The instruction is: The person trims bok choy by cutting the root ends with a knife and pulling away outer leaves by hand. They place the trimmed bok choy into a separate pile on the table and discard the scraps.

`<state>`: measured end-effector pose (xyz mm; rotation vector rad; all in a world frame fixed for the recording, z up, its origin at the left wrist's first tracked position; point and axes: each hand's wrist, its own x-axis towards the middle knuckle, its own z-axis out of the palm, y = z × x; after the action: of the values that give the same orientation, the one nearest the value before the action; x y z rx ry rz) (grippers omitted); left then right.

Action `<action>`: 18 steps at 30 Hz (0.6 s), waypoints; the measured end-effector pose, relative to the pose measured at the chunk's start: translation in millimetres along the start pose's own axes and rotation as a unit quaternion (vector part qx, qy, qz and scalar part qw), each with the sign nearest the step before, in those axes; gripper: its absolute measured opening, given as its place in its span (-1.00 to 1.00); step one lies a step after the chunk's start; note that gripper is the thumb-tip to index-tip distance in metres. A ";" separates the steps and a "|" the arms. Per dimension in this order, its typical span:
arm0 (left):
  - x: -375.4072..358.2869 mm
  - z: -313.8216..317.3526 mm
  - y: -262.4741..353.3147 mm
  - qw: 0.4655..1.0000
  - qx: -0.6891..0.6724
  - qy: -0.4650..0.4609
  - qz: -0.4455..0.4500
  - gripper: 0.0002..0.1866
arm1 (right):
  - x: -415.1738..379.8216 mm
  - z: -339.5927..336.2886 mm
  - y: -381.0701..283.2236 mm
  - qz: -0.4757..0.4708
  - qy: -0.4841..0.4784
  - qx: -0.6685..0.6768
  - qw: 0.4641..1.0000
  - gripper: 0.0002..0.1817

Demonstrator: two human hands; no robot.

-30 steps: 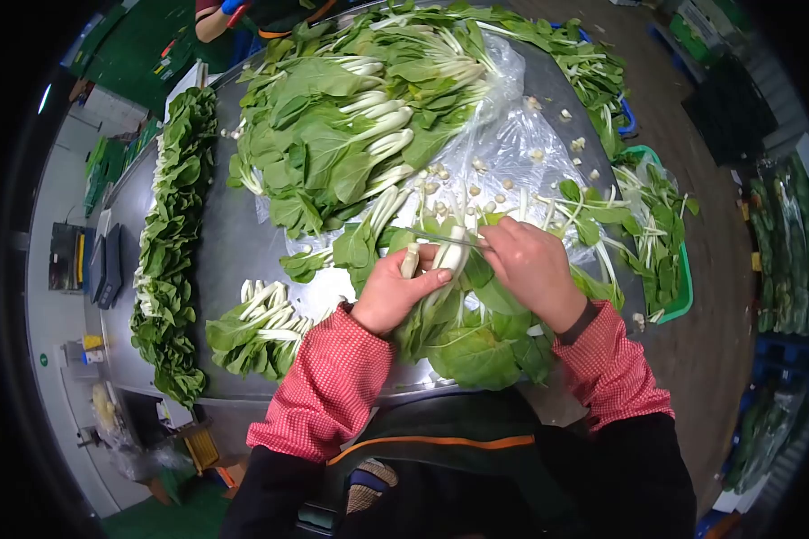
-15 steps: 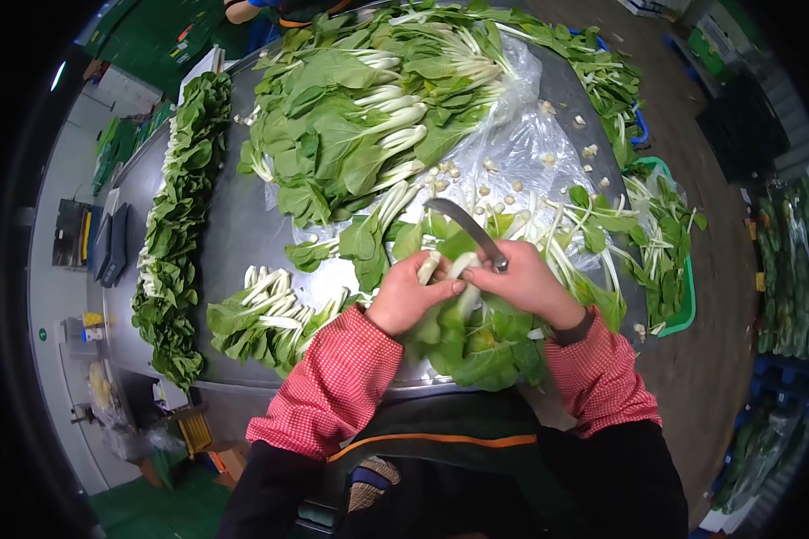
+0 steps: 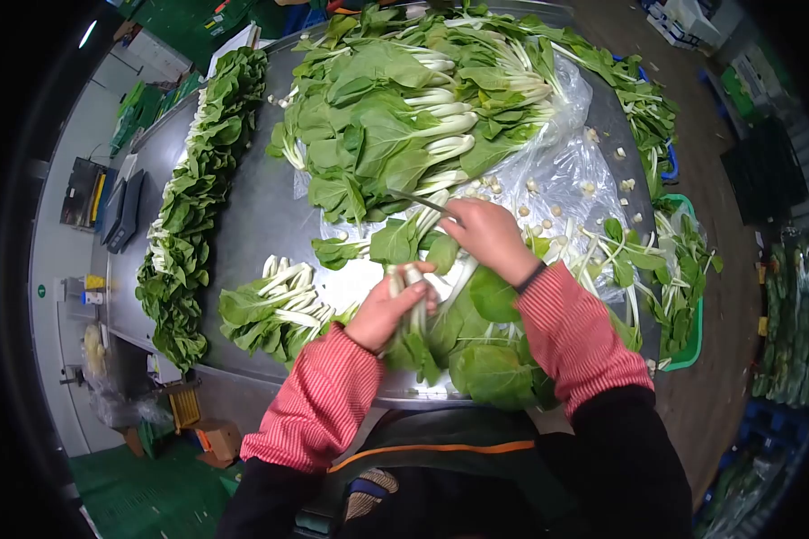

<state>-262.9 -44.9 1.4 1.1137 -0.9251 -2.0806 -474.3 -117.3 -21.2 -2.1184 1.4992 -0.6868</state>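
My left hand is closed round a small bunch of bok choy, its white stalks up and its leaves hanging towards the table's front edge. In my right hand is a knife with a thin curved blade pointing left; the handle is hidden by my fingers. The blade lies over the near side of a big heap of bok choy. Beneath and between my hands are loose green leaves. Cut root ends are scattered on clear plastic beyond my right hand.
A long row of bok choy runs along the left of the metal table. A smaller pile lies left of my hands. A green crate with leaves stands at the right edge, a blue crate behind it.
My hands have come apart. The right hand with the knife has moved away from me, and the left has drawn slightly left and nearer with the bok choy. The view has shifted a little.
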 end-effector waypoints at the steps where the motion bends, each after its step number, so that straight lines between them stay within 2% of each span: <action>1: -3.7 -7.7 2.0 1.000 0.000 0.008 0.005 -0.65 | 14.2 14.8 10.9 -0.029 0.007 -0.056 0.998 -0.86; 2: -9.2 -10.7 4.5 0.999 -0.002 0.038 0.004 -0.74 | 24.8 27.1 20.8 -0.057 0.012 -0.112 0.992 -0.84; 5: -17.0 -28.6 10.5 0.993 0.092 0.079 0.011 -0.81 | 46.3 49.6 39.4 -0.047 -0.051 -0.180 0.981 -0.74; 6: -20.0 -27.5 14.9 0.985 0.121 0.119 0.019 -0.86 | 46.9 49.5 38.3 -0.049 -0.041 -0.172 0.983 -0.73; 9: -23.0 -37.4 14.0 0.965 0.210 0.135 0.083 -0.87 | 32.7 22.1 23.9 -0.064 -0.074 -0.146 0.984 -0.76; 10: -23.7 -32.8 18.9 0.957 0.231 0.154 0.077 -0.86 | 23.3 14.9 24.5 -0.057 -0.074 -0.108 0.990 -0.80; 13: -15.3 -22.5 17.8 0.922 0.314 0.170 0.147 -0.84 | 6.8 -9.4 17.1 -0.041 -0.117 -0.034 0.992 -0.78; 14: -14.6 -12.6 21.0 0.907 0.345 0.174 0.165 -0.81 | 0.2 -22.8 7.3 0.038 -0.158 0.025 0.986 -0.76; 17: -4.7 4.7 21.1 0.888 0.405 0.139 0.169 -0.79 | -20.6 -14.5 8.1 -0.001 -0.061 0.027 0.998 -0.73; 18: -0.5 8.2 18.2 0.891 0.409 0.118 0.157 -0.81 | -24.8 -5.3 8.0 -0.005 -0.065 -0.021 0.998 -0.65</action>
<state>-266.6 -52.7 19.4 1.4463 -1.7917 -1.2439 -490.4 -96.7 -25.5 -2.1591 1.4447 -0.5165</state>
